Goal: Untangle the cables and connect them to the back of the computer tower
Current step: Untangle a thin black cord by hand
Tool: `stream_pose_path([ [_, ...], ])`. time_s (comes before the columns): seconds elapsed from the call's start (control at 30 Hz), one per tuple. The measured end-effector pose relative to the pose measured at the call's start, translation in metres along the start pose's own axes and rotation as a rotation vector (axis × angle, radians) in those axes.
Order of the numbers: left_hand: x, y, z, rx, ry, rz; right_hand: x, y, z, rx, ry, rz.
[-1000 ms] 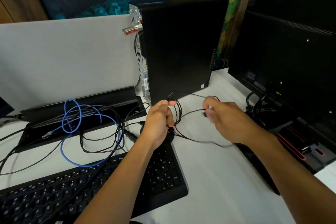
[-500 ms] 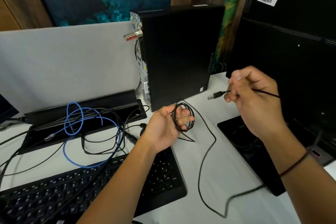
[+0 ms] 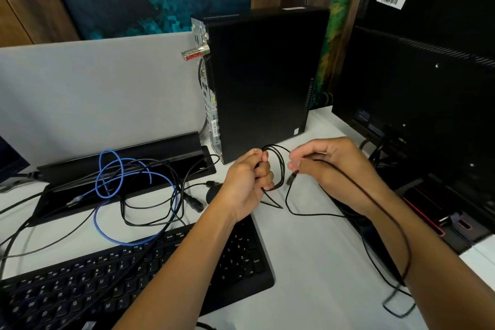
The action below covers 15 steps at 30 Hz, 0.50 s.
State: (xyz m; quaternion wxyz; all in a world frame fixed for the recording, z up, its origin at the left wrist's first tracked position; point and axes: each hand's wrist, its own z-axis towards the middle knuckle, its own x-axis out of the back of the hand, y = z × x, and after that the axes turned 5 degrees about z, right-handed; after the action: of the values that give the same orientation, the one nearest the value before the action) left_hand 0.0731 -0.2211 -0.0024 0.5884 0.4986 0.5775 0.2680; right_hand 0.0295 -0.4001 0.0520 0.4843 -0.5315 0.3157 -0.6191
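Your computer tower (image 3: pixel 265 80) stands upright at twelve o'clock on the desk (image 3: pixel 308 262), long axis vertical, its narrow port-bearing back turned toward nine o'clock, so that is the side you must reach. At about nine o'clock lies the rest of the tangle: a blue cable (image 3: pixel 107 182) looped over thin black leads beside the black tray (image 3: pixel 120 158), with the keyboard (image 3: pixel 107 284) at seven o'clock. You are in the untangling step, I judge, and nothing from this bundle looks plugged in yet. Your left hand (image 3: pixel 246 185) is curled tight round a small black coil (image 3: pixel 278 169) just in front of the tower's base, the loops standing roughly upright. Your right hand (image 3: pixel 329 166), just beside it at three o'clock, pinches the same thin cable near its plug (image 3: pixel 292 178), other fingers loosely bent; the plug's long axis slants, its tip toward seven o'clock, away from the ports. The slack runs back along your right forearm toward five o'clock. Next, you'd likely feed the plug end free through the loops, then turn it toward the tower's back; keep the coil loose so it does not knot
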Motion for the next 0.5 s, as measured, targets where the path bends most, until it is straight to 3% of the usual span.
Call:
stream_pose_path([
  [0.2,-0.001,-0.002,-0.002,-0.032,0.045,0.038,-0.011,0.012,0.001,0.037,0.158,-0.235],
  [0.37,0.000,-0.004,-0.002,-0.051,0.067,0.076,-0.018,-0.004,-0.004,-0.066,0.135,-0.247],
  [0.5,-0.002,-0.005,-0.003,-0.065,0.065,0.083,-0.022,-0.007,-0.003,0.029,0.153,-0.253],
])
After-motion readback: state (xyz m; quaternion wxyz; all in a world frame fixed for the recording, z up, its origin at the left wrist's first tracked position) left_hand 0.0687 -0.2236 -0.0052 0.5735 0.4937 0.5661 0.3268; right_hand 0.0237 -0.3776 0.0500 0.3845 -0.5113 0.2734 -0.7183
